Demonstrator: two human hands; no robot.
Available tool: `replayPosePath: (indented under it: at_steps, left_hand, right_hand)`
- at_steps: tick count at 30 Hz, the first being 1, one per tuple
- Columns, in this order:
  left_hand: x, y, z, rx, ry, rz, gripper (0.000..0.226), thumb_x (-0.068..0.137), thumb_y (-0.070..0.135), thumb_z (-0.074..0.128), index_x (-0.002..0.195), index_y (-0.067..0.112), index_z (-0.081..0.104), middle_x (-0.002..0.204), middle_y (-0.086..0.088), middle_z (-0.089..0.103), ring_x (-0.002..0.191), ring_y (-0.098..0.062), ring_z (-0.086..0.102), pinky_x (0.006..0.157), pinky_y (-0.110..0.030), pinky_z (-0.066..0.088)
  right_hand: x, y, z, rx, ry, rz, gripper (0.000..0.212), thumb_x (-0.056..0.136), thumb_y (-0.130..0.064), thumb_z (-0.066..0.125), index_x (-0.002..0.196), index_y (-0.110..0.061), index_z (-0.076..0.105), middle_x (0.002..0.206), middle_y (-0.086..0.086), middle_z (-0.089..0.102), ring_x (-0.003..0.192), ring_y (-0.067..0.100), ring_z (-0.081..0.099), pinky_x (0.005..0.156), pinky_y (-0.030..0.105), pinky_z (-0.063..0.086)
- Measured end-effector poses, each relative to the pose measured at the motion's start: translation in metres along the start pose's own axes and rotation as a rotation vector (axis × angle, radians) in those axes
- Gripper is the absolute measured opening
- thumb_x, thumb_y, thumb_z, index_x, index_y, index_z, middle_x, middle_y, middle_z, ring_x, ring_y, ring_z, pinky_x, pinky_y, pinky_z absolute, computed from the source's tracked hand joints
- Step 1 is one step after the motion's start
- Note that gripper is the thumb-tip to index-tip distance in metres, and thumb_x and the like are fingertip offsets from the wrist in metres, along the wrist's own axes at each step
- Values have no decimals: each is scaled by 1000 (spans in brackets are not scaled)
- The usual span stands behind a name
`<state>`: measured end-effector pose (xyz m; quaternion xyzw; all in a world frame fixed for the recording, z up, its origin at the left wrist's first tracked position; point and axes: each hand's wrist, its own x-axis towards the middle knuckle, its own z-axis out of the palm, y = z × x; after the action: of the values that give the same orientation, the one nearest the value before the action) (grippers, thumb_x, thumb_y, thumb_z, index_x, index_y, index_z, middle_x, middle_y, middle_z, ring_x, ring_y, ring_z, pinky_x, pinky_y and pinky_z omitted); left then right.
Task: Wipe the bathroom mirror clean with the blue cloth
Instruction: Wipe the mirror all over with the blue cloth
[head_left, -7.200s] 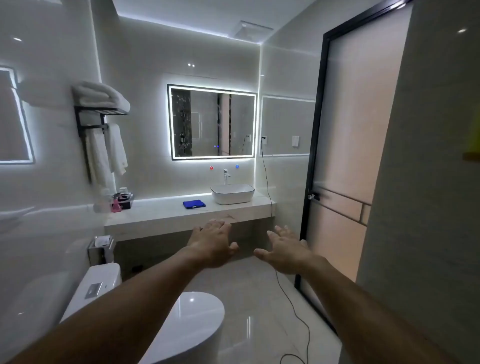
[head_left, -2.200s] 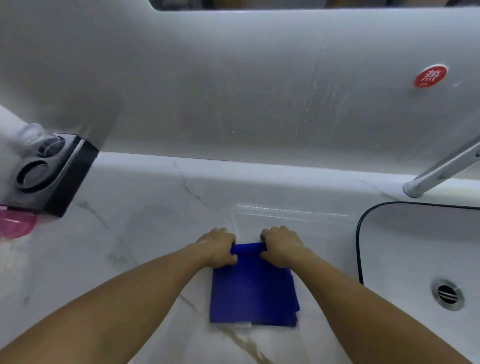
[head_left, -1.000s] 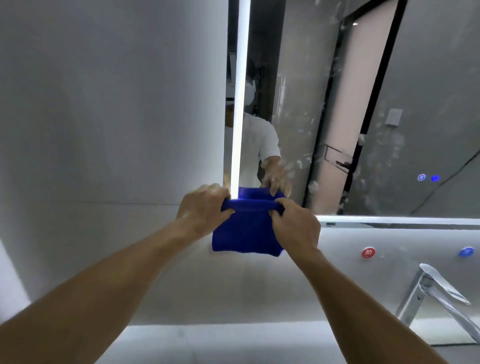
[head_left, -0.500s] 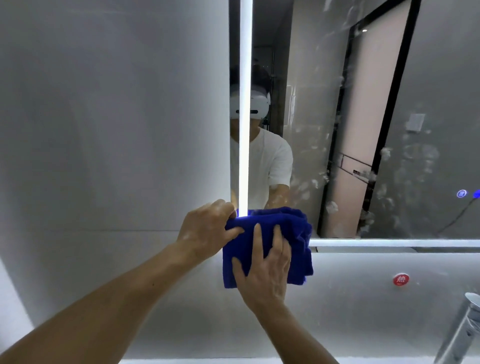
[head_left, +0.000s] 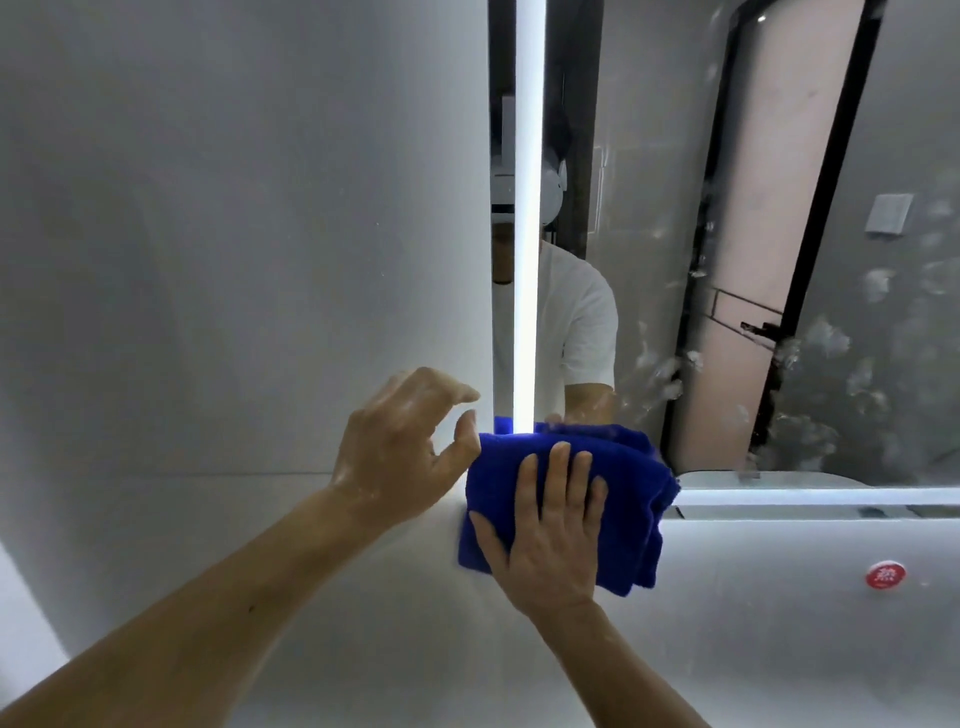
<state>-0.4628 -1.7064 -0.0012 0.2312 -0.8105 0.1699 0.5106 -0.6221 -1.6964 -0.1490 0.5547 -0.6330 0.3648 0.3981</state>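
Note:
The folded blue cloth (head_left: 631, 486) lies flat against the wall at the mirror's lower left corner. My right hand (head_left: 545, 525) presses it there with straight, spread fingers. My left hand (head_left: 402, 447) hovers just left of the cloth, fingers loosely curled and apart, its thumb close to the cloth's edge, holding nothing. The mirror (head_left: 779, 234) fills the upper right, with a lit strip along its left and bottom edges. White smears and spots cover the glass on the right side.
A pale tiled wall (head_left: 234, 234) takes up the left half. A round red sticker (head_left: 885, 574) sits on the wall below the mirror at the right. The mirror reflects a person in a white shirt and a dark-framed door.
My left hand has let go of the cloth and drawn slightly away to the left. My right hand still presses the cloth flat at the mirror's corner.

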Motion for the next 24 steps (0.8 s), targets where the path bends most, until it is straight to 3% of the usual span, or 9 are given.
replayPosePath:
  at_steps: [4,8,11,16,19,24]
  left_hand:
    - [0,-2,-1,67,32,-8,34,90,29,46,120,13,49,115,-15,66,98,-28,62,83,-38,51]
    - [7,-2,-4,94,2,-71,53,94,32,40,142,10,34,147,-16,45,136,-32,40,109,-52,35]
    - [14,2,-5,89,-40,-97,58,96,31,35,149,9,29,156,-11,29,146,-30,23,115,-61,24]
    - [30,5,-10,73,-50,-152,59,98,33,27,152,10,20,160,-5,15,150,-25,9,120,-57,9]
    - [35,3,-11,73,-1,-165,58,99,33,26,151,10,20,160,-5,14,150,-25,9,120,-55,7]
    - [31,1,-5,92,44,-181,60,100,36,24,153,9,20,162,-5,14,151,-20,8,122,-43,-2]
  right_hand:
    - [14,7,-7,-30,45,-109,75,99,-55,27,157,-16,1,163,14,-10,150,35,-7,120,51,-6]
    - [66,11,-26,-27,119,-157,68,103,-52,21,157,-16,2,163,13,-10,150,34,-5,120,50,-7]
    - [118,11,-45,-23,159,-165,71,101,-54,25,157,-17,1,163,14,-5,150,32,-8,119,49,-10]
    - [175,13,-69,-56,202,-181,70,102,-52,30,157,-16,6,162,17,7,149,33,0,119,48,-10]
    - [179,12,-73,-39,213,-208,63,104,-49,27,157,-24,5,161,19,11,149,37,4,120,51,-4]
    - [140,16,-53,-8,173,-272,68,99,-60,30,156,-27,15,163,16,-3,150,37,-5,119,53,-7]
